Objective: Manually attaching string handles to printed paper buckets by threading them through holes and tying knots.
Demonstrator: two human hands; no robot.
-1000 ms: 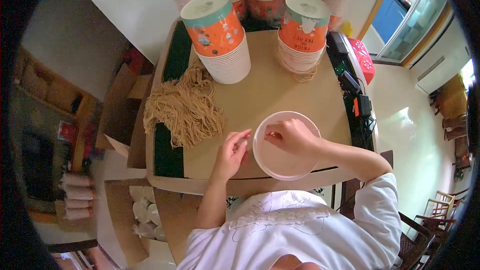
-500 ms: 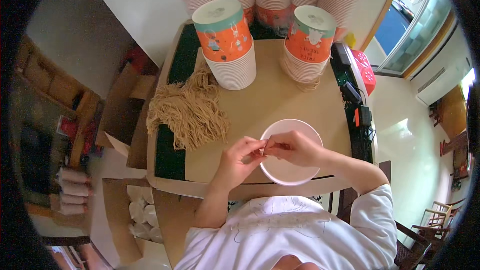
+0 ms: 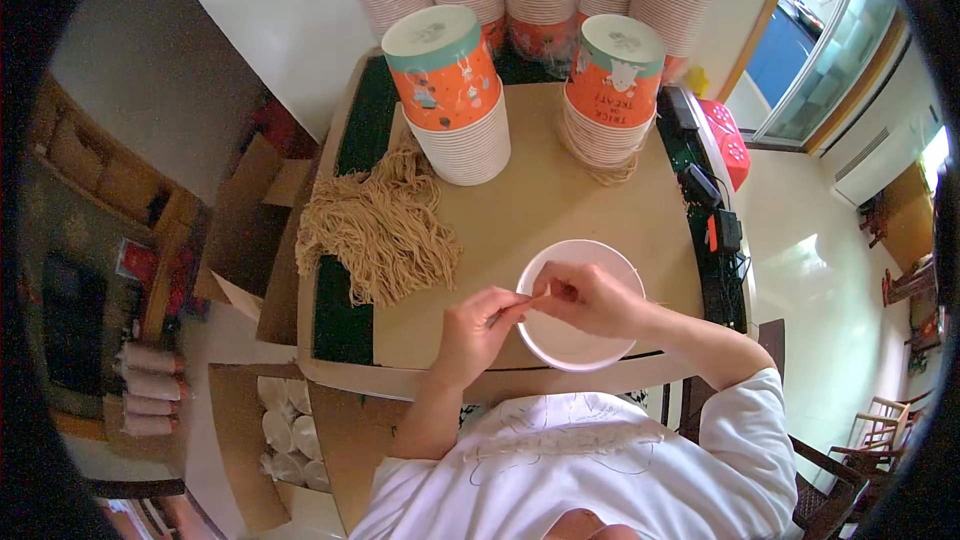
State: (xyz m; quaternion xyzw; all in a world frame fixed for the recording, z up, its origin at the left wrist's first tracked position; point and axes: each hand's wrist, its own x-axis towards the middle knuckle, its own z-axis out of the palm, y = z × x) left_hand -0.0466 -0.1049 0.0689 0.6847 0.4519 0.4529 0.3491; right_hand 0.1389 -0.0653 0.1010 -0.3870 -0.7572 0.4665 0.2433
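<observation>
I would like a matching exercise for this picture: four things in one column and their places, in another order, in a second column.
Things:
1. white bowl
2. pile of tan strings
3. cardboard box of white cups
4. black power strip

Places:
A. along the table's right edge
B. on the floor, left of the person
C. under both hands, near the table's front edge
D. on the table's left part

Pairs: 1-C, 2-D, 3-B, 4-A
</observation>
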